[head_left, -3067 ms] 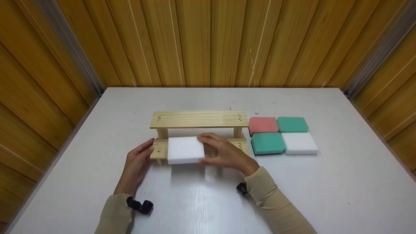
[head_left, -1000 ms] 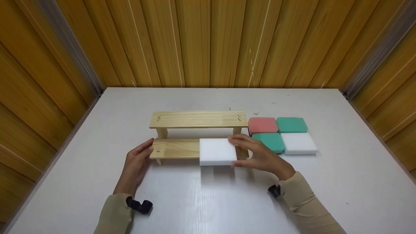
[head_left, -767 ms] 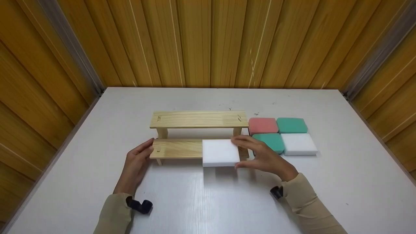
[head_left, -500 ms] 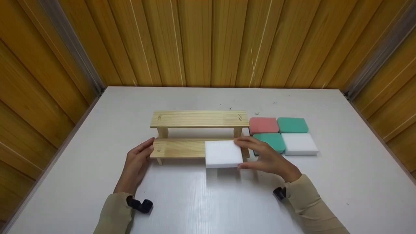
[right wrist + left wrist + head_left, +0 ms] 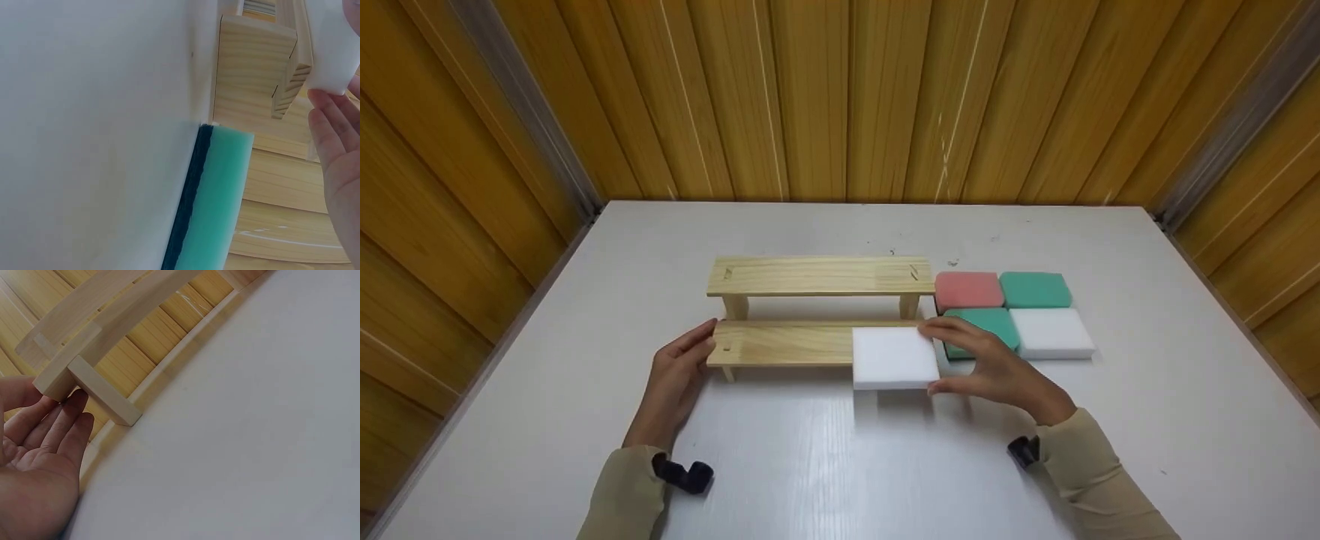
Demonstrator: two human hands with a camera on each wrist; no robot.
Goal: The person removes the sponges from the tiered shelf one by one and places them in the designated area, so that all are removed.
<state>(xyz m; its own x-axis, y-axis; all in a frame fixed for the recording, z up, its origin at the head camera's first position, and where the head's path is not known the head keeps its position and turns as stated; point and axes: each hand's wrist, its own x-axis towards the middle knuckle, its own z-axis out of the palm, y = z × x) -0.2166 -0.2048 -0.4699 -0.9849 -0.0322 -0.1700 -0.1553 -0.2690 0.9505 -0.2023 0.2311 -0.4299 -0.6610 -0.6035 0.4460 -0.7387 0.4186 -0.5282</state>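
A two-step wooden stand [image 5: 787, 343] stands on the white table. My right hand [image 5: 1001, 367] pinches a white sponge block [image 5: 894, 358] by its right end, fingers at the back corner and thumb at the front. The block lies flat over the right part of the lower plank and juts past its front edge. In the right wrist view, the white block [image 5: 332, 50] appears against the plank's top. My left hand [image 5: 679, 375] holds the lower plank's left end. Seen from the left wrist, several fingers of the left hand [image 5: 48, 461] touch the plank's underside beside a leg.
To the right of the stand lie a pink sponge [image 5: 969, 290], a green sponge [image 5: 1035, 289], another green sponge [image 5: 982, 332] with a dark underside, and a white sponge [image 5: 1051, 334]. They sit close together. Behind the table rises a yellow wood-panelled wall [image 5: 810, 97].
My right hand has moved the white sponge block from the left part of the lower plank to its right part, and slightly forward. My left hand and the stand have stayed in place.
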